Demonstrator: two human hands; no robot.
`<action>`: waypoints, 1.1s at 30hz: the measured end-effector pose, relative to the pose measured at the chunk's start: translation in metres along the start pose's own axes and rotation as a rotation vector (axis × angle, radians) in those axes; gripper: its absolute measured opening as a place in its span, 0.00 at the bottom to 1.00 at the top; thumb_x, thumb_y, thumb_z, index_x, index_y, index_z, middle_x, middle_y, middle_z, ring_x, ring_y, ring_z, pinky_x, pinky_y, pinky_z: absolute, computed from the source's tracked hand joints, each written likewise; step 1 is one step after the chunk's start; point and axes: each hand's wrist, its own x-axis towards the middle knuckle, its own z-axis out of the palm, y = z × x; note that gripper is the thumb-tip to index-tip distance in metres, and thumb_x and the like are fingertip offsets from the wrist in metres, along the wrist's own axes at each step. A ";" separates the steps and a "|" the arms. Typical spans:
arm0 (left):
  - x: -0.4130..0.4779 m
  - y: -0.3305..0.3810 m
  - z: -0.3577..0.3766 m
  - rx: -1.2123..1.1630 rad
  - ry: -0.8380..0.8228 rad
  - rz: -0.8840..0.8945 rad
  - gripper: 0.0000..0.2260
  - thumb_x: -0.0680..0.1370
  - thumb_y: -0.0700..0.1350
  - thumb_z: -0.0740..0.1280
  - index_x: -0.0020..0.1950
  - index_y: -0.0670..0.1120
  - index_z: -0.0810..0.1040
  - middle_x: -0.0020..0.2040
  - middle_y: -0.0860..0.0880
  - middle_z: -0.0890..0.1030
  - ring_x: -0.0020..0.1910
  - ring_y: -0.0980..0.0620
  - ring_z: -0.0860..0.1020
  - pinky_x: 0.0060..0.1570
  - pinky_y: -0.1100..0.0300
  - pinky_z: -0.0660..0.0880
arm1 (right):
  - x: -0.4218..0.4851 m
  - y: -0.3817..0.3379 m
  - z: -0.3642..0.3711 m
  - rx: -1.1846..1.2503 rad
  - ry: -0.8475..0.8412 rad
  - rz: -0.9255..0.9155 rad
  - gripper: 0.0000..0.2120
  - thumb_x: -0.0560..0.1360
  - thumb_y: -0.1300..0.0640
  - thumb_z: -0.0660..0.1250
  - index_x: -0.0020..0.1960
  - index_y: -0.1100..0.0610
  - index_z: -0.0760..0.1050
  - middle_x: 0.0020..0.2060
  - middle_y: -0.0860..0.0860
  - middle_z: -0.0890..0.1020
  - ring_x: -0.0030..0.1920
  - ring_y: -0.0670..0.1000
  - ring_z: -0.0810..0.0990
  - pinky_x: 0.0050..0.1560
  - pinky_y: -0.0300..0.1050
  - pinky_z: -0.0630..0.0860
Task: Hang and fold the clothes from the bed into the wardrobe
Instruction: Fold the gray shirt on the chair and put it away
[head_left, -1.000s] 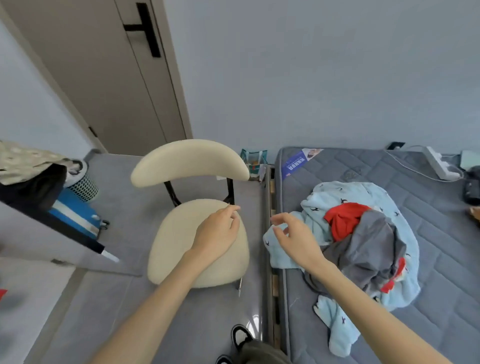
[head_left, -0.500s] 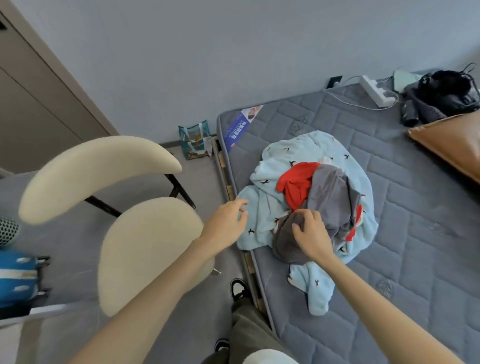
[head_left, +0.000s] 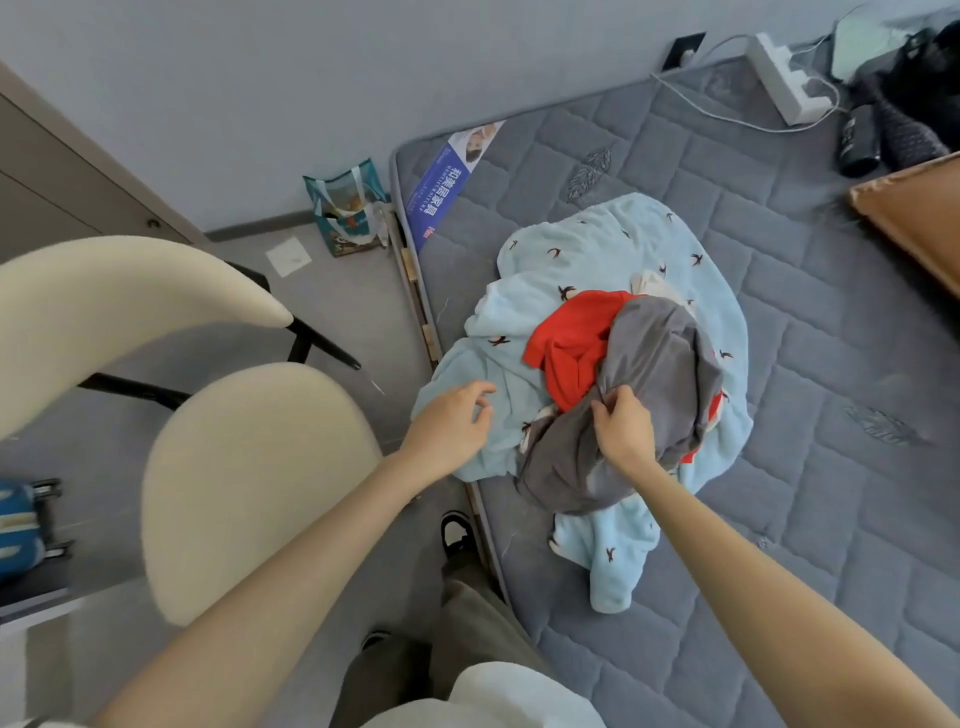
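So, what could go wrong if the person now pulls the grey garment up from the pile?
1. The right hand pinches the grey garment, which lies over the red garment; pulling may drag the red one along.
2. The light blue garment overhangs the mattress edge; a tug might slide it to the floor.

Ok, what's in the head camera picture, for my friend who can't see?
The right hand pinches a grey garment on a clothes pile, over a red garment and a light blue garment, on a grey mattress. The left hand hangs open above the blue one's edge; a cream chair stands beside it.
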 end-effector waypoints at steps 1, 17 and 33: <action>0.001 -0.001 -0.001 -0.009 -0.001 -0.005 0.16 0.82 0.45 0.57 0.70 0.46 0.70 0.63 0.49 0.77 0.60 0.51 0.75 0.58 0.60 0.70 | -0.003 0.000 -0.003 0.047 -0.005 -0.016 0.09 0.80 0.58 0.61 0.44 0.60 0.65 0.38 0.57 0.75 0.39 0.57 0.73 0.38 0.47 0.65; -0.057 0.011 -0.046 -0.404 -0.003 0.270 0.32 0.65 0.55 0.78 0.66 0.51 0.70 0.59 0.55 0.79 0.59 0.58 0.77 0.60 0.52 0.74 | -0.119 -0.146 -0.078 0.863 -0.276 -0.481 0.13 0.78 0.65 0.65 0.39 0.59 0.64 0.21 0.42 0.67 0.23 0.39 0.69 0.27 0.31 0.71; -0.301 -0.148 -0.190 -0.118 0.654 -0.100 0.18 0.69 0.55 0.76 0.43 0.43 0.75 0.39 0.47 0.78 0.43 0.46 0.77 0.45 0.50 0.73 | -0.261 -0.322 0.035 0.740 -0.641 -0.674 0.09 0.77 0.57 0.69 0.45 0.63 0.72 0.32 0.58 0.75 0.36 0.52 0.73 0.45 0.43 0.73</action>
